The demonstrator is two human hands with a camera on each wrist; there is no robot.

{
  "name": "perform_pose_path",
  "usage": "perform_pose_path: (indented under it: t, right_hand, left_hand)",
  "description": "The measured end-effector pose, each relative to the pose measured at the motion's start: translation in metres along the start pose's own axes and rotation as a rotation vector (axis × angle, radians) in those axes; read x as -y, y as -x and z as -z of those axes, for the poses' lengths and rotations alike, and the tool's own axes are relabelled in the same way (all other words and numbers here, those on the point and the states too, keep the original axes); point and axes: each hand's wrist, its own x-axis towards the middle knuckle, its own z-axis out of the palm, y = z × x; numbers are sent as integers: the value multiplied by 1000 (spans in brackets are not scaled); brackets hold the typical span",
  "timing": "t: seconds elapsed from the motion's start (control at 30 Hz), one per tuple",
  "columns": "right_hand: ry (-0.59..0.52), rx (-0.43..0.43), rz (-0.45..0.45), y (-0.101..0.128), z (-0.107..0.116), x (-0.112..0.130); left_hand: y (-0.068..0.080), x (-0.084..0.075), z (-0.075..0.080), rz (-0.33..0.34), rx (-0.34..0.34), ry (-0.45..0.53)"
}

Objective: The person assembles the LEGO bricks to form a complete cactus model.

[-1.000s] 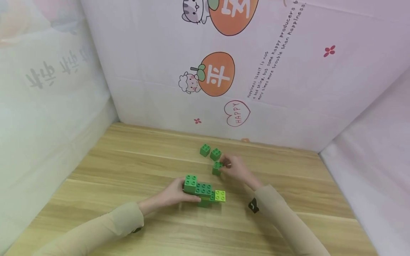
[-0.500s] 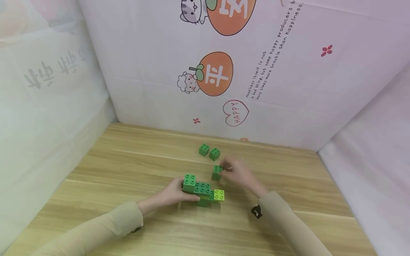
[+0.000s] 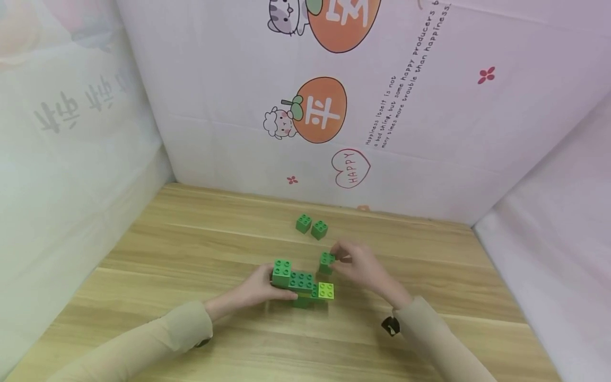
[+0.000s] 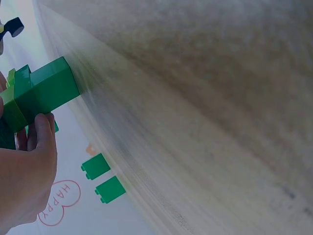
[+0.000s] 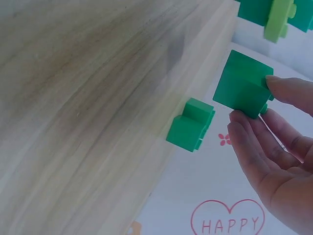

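Pinched between thumb and fingers of the right hand (image 3: 365, 267): one green brick (image 3: 326, 263), studs up, just beyond the brick assembly (image 3: 302, 280) and apart from it. Gripped by the left hand (image 3: 258, 291), thumb along the near side: that same assembly, joined green pieces with a lime brick (image 3: 326, 291) at its right end. Two loose green bricks (image 3: 303, 224), near each other, farther back on the wooden table (image 3: 215, 350). Behind: white printed backdrop (image 3: 224, 95).
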Motion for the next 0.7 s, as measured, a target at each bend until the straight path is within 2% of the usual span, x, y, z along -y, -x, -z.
perform_pose_path:
  t: [0.23, 0.7]
  right_hand:
    - [4, 4, -2, 10, 6, 7]
    - [5, -42, 83, 24, 15, 13]
  left_hand:
    - [0, 0, 0, -3, 1, 1]
    - [0, 1, 0, -6, 3, -2]
